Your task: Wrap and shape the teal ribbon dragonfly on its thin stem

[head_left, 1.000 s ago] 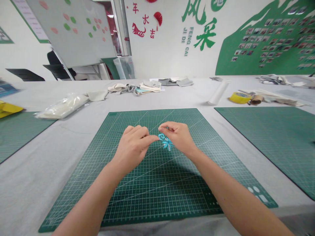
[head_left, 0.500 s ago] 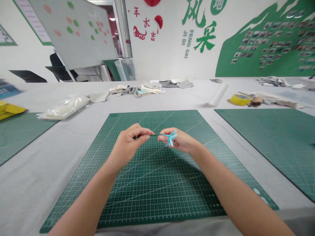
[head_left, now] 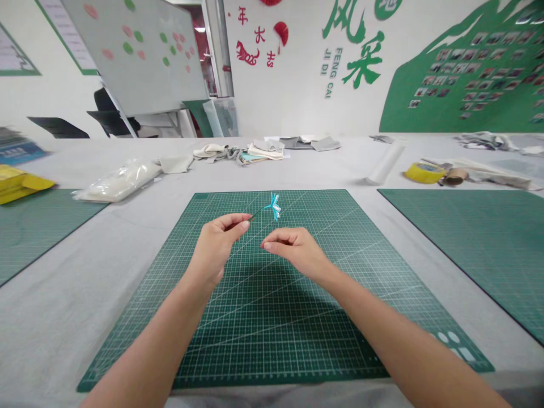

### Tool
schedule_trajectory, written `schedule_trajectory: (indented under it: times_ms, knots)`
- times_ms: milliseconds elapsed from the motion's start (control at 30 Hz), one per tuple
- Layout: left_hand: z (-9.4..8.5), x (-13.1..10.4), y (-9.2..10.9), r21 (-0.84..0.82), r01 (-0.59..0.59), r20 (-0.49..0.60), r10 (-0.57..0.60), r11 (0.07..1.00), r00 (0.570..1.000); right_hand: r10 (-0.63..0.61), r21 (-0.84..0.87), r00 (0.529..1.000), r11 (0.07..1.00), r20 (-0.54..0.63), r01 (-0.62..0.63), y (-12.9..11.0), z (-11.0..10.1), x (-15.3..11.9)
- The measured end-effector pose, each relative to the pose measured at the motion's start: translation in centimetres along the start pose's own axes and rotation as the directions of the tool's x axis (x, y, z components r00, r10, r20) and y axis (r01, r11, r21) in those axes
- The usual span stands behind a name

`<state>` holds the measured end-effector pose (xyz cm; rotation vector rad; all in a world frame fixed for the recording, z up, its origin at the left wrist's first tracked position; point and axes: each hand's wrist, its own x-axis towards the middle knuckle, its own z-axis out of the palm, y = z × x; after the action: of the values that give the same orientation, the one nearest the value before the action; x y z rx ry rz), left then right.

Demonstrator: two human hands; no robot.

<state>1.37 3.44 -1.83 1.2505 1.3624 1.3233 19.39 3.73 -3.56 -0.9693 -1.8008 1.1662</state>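
Turquoise flower (head_left: pixel 274 207) on a thin green stem (head_left: pixel 257 213), held over a gridded cutting mat (head_left: pixel 238 334)
The person's left hand (head_left: pixel 216 243) pinches the stem between thumb and forefinger, so its long axis slants away and to the right, petals fanning at the far end; the right hand (head_left: pixel 304 255) is nearby, apart from the flower, its thumb and forefinger tips together, though whether anything thin lies between them cannot be told. Green wall lettering (head_left: pixel 338 62) reads "FENG CAI" and "JI DI". The petals are narrow with pale strips; a glossy plastic bag (head_left: pixel 121 181) lies on the pale tablecloth (head_left: pixel 51 249)
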Motion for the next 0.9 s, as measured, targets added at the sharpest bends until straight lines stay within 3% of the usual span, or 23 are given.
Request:
schedule_trajectory:
  times_ms: [167,300,433,600,900]
  knots:
    - [0.1,-0.1,0.0,0.060,-0.022,0.009,0.022,0.998,1.000,-0.209,-0.237,0.976,0.953,-0.065,0.188,-1.0,0.5,-1.2]
    - [0.1,-0.2,0.0,0.205,-0.137,0.027,0.134,0.969,0.991,-0.398,-0.405,0.909,0.856,-0.122,0.321,-1.4,0.6,-1.6]
    - [0.2,-0.5,0.1,0.419,-0.261,0.068,0.256,0.870,0.964,-0.522,-0.510,0.839,0.769,-0.154,0.385,-1.4,0.6,-1.6]
    - [0.4,-1.0,0.1,0.582,-0.376,0.143,0.364,0.722,0.920,-0.595,-0.602,0.789,0.690,-0.156,0.402,-1.4,0.3,-1.6]
    - [0.6,-1.5,0.0,0.664,-0.592,0.401,0.451,0.456,0.797,-0.595,-0.639,0.776,0.684,-0.208,0.353,-1.2,-0.6,-1.3]
